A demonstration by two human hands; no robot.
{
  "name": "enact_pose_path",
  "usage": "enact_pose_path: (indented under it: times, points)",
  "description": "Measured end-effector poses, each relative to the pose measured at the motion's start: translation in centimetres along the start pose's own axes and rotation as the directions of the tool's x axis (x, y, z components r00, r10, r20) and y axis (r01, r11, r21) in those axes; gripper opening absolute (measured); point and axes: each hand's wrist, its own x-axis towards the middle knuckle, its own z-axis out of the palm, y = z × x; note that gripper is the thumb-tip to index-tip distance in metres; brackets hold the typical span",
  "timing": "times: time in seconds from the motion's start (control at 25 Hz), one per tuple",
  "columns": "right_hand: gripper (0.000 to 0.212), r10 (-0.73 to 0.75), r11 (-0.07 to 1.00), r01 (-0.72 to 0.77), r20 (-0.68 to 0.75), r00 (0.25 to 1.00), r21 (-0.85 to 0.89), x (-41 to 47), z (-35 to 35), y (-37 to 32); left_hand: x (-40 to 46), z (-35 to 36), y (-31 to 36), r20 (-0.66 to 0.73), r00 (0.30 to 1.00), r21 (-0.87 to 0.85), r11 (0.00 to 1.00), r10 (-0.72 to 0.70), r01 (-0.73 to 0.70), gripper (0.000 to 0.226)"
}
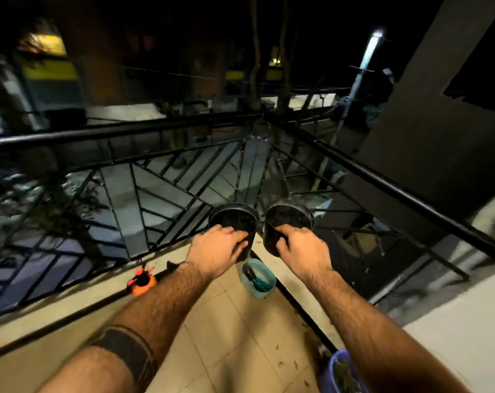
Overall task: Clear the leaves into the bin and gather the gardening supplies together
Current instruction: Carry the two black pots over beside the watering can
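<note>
The left hand (219,246) has its grip closed over the near rim of the left black pot (235,222), fingers hooked inside and thumb outside; the right hand (300,246) holds the right black pot (289,222) the same way. A rim hold like this keeps each pot upright, so the dark soil inside should not spill. Both pots are held side by side, nearly touching, above the corner of the tiled balcony floor (235,336), close to the black railing (184,123). Directly below them stands a teal tub (264,287) with hand tools in it, and an orange sprayer (143,282) sits to its left, which suggests this corner is the gathering spot. A purple bin (330,370) holding leaves sits at the lower right, with a few leaves (287,363) scattered on the tiles beside it.
</note>
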Motion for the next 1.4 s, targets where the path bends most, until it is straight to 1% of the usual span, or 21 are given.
enact_pose_path:
  times: [0.12, 0.16, 0.28, 0.44, 0.64, 0.76, 0.84, 0.92, 1.04, 1.16, 1.28, 1.4]
  points:
    - [0.039, -0.126, 0.992, 0.125, 0.060, 0.990, 0.019, 1.2, 0.0, 2.8, -0.8, 0.6, 2.8, 0.012, 0.994, 0.012, 0.994, -0.111, 0.111, 0.041]
    - [0.039, -0.153, 0.988, 0.152, 0.085, 0.984, 0.022, 1.5, 0.2, 3.4, -1.0, 0.7, 3.2, 0.019, 0.990, 0.013, 0.990, -0.141, 0.140, 0.041]
    - [0.038, -0.216, 0.976, 0.211, 0.157, 0.964, 0.048, 3.0, 1.2, 4.7, -1.4, 1.0, 3.6, -0.016, 0.980, 0.029, 0.980, -0.196, 0.197, 0.040]
    - [0.037, -0.225, 0.974, 0.215, 0.201, 0.953, 0.071, 4.3, 3.3, 4.7, -2.3, 1.8, 1.2, 0.028, 0.958, 0.043, 0.958, -0.284, 0.283, 0.039]
    - [0.036, -0.200, 0.979, 0.188, 0.224, 0.954, 0.075, 6.5, 4.5, 3.6, -2.3, 2.2, -1.2, 0.070, 0.926, 0.069, 0.928, -0.371, 0.366, 0.030]
    - [0.036, -0.201, 0.978, 0.183, 0.224, 0.954, 0.098, 7.9, 4.8, 3.4, -2.5, 2.4, -0.9, 0.097, 0.898, 0.001, 0.903, -0.428, 0.430, 0.030]
    - [0.038, -0.220, 0.974, 0.199, 0.227, 0.949, 0.112, 8.7, 5.2, 3.6, -2.2, 2.6, -0.3, 0.101, 0.887, -0.003, 0.891, -0.451, 0.454, 0.032]
    - [0.039, -0.262, 0.962, 0.236, 0.222, 0.939, 0.138, 10.2, 5.8, 3.7, -1.3, 3.0, -0.1, 0.075, 0.874, 0.005, 0.877, -0.480, 0.481, 0.033]
    - [0.043, -0.335, 0.937, 0.295, 0.248, 0.909, 0.186, 13.0, 6.9, 4.2, 0.3, 4.7, 0.9, 0.079, 0.838, 0.010, 0.841, -0.539, 0.540, 0.035]
    - [0.041, -0.416, 0.907, 0.368, 0.296, 0.860, 0.205, 15.5, 9.0, 5.0, 2.3, 7.2, 1.8, 0.091, 0.809, 0.017, 0.813, -0.581, 0.582, 0.040]
    - [0.040, -0.478, 0.878, 0.447, 0.296, 0.827, 0.170, 18.1, 13.5, 6.0, 5.2, 10.8, 0.5, 0.092, 0.793, 0.030, 0.797, -0.603, 0.603, 0.040]
    - [0.044, -0.492, 0.870, 0.477, 0.315, 0.812, 0.128, 20.1, 19.2, 6.4, 7.0, 16.0, -2.2, 0.077, 0.780, 0.023, 0.783, -0.621, 0.622, 0.037]
